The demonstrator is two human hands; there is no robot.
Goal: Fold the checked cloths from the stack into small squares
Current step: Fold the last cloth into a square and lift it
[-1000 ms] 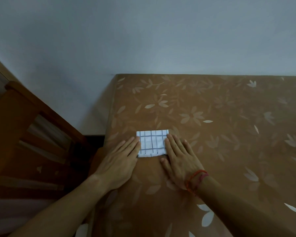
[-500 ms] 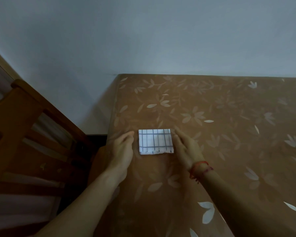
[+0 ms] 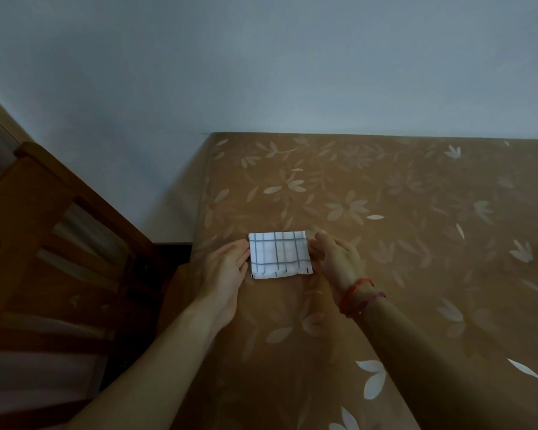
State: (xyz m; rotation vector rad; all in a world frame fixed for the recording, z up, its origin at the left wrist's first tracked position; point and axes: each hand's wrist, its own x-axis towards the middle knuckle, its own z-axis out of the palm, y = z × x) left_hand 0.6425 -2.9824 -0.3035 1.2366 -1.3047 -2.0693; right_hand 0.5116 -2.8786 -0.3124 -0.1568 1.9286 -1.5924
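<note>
edgewise, left hand and right hand flanking checked cloth

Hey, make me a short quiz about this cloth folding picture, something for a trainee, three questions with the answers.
1. True or false: the checked cloth lies spread across the whole table.
2. The left hand and right hand flank the cloth. Which wrist wears the red bracelet? A left, B right, C both.
3. Fill in: the wooden chair stands on the person's ____ side.
Key: 1 false, it is a small folded rectangle; 2 B; 3 left.
</note>
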